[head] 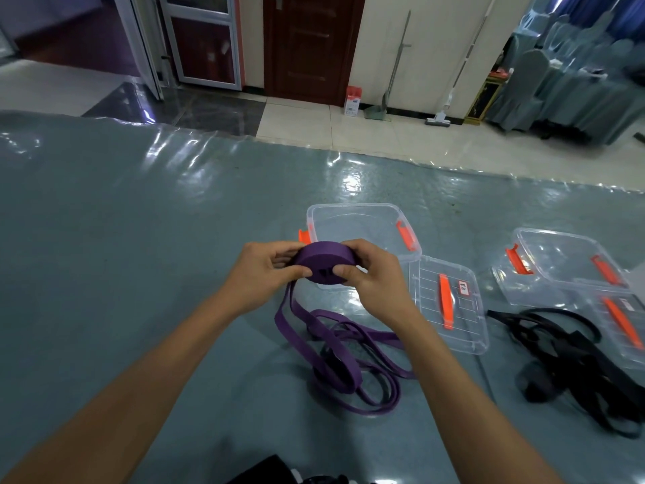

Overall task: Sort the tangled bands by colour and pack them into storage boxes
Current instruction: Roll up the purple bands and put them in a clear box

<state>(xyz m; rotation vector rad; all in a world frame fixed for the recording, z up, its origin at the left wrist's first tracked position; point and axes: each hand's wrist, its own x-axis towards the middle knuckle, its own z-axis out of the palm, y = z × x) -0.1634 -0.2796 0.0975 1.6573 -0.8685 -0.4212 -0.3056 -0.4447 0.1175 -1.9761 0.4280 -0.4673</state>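
A purple band is partly wound into a flat roll (323, 262) held above the table. My left hand (265, 274) grips the roll's left side and my right hand (371, 274) grips its right side, thumbs on the near face. The band's loose purple tail (335, 347) hangs from the roll and lies in loops on the table below. A tangle of black bands (572, 365) lies at the right. An open clear storage box (363, 225) with orange latches stands just behind my hands. A second clear box (565, 260) stands at the right.
A clear lid with an orange handle (450, 305) lies right of my hands, another lid (624, 323) beside the black bands. The table (139, 239) has a grey-blue cloth under clear plastic. Beyond its far edge are tiled floor, doors and covered chairs.
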